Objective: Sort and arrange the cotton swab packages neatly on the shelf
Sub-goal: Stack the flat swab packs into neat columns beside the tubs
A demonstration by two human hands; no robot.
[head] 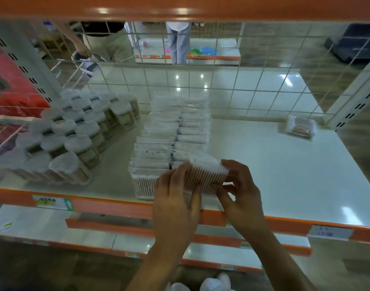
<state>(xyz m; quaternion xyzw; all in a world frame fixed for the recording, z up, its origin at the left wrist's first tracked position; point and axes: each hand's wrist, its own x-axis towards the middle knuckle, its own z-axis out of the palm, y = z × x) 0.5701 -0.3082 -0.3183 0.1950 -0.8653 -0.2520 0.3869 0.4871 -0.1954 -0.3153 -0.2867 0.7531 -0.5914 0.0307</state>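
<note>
L hand (pixel 175 198) & R hand (pixel 240 190): fingers curled round 1 swab pack (pixel 207 177); 2 pack rows (pixel 156 141) behind, 1 stray pack (pixel 301 127) on shelf (pixel 285 175).

hands: left (pixel 175 198) + right (pixel 240 185) grip swab pack (pixel 205 175) | over shelf (pixel 285 175) front | beside pack rows (pixel 171 139)

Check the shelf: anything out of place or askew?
One flat swab package lies alone at the back right corner of the shelf, skewed, apart from the two centre rows. The front package is tilted only because the left hand and right hand hold it.
</note>
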